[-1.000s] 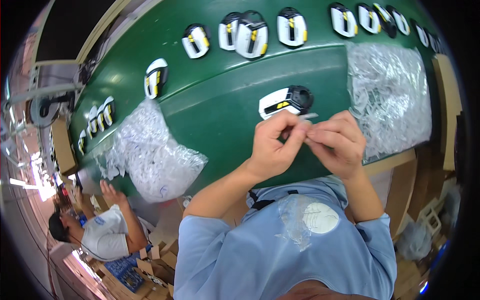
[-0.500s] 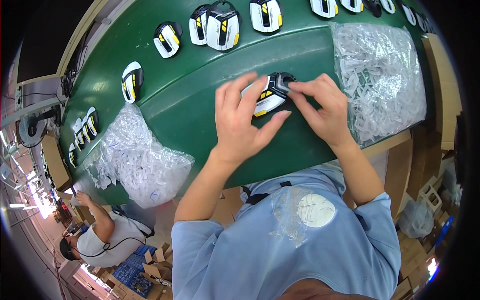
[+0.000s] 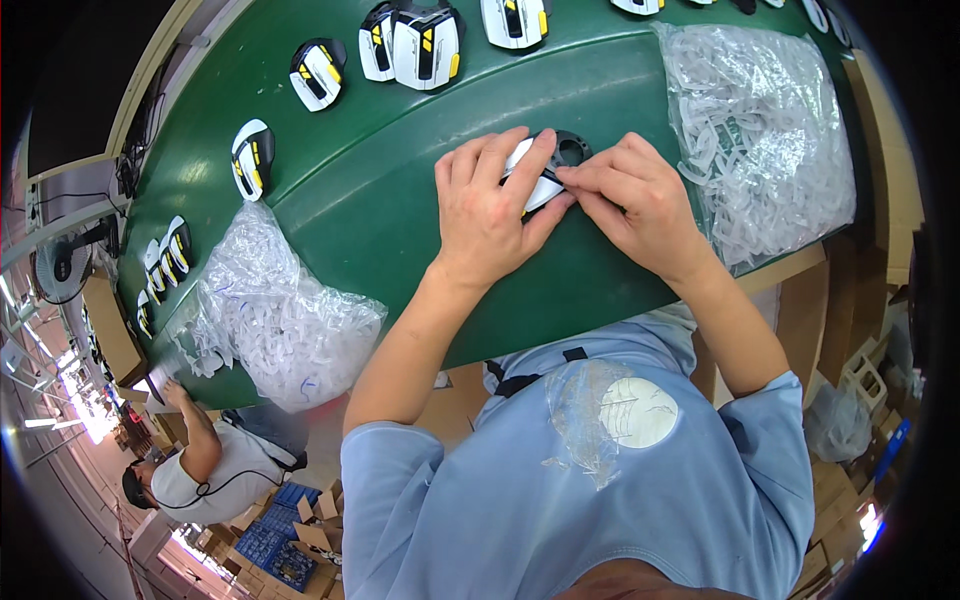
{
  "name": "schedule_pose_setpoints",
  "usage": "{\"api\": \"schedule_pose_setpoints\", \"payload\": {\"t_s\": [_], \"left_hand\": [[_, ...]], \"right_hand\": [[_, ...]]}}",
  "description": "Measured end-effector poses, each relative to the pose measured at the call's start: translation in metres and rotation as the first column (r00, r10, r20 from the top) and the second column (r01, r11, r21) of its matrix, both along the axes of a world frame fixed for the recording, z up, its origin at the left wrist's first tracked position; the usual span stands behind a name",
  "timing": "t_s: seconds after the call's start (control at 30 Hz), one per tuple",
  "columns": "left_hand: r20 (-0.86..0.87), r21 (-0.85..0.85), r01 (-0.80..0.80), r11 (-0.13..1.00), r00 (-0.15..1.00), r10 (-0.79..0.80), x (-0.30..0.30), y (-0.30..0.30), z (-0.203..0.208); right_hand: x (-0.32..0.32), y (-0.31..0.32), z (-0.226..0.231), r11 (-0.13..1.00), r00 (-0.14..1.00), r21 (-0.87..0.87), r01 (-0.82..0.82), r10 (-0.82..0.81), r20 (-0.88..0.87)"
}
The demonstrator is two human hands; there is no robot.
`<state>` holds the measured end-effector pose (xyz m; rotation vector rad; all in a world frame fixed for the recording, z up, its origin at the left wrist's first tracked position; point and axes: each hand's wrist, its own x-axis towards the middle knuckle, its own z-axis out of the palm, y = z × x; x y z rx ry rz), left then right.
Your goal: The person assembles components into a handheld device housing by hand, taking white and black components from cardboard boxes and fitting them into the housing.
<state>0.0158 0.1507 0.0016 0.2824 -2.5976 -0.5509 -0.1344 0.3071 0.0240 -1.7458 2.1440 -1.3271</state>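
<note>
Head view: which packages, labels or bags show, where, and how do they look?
Right bag: clear plastic, white pieces inside, on the green belt's right end.
Left bag: clear, crumpled, white pieces, belt's near-left edge.
Film: clear wrap with white round sticker, on the blue shirt.
Cartons: brown, lower left floor.

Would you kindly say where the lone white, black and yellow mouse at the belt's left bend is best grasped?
Grip the lone mouse across its two long white flanks, coming from above. It lies flat and apart from the others on the green belt, so both sides are free.
</note>
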Motion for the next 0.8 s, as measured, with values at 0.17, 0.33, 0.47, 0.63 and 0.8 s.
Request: {"api": "schedule_pose_setpoints", "payload": {"t_s": [0.17,0.33,0.47,0.63,0.8], "left_hand": [[-0.032,0.157,-0.031,0.987,0.999,0.037,0.001,0.002,-0.002],[-0.039,0.05,-0.001,0.999,0.999,0.003,0.001,0.001,-0.004],[-0.032,-0.037,-0.022,0.999,0.999,0.021,0.002,0.002,-0.003],[-0.071,-0.092,-0.035,0.995,0.997,0.029,-0.004,0.001,0.0],[-0.038,-0.107,-0.019,0.994,0.999,0.015,0.004,0.003,0.006]], "right_hand": [[-0.018,-0.002,-0.004,0.996,0.992,0.012,-0.092,0.091,0.084],[-0.017,-0.004,-0.001,0.989,0.98,0.059,-0.132,0.122,0.158],[0.0,0.007,0.005,0.993,0.996,0.083,-0.086,0.086,0.006],[0.001,0.017,-0.005,0.985,0.992,0.161,-0.053,0.07,-0.101],[0.005,0.015,-0.009,0.989,0.99,0.132,-0.063,0.079,-0.115]]}}
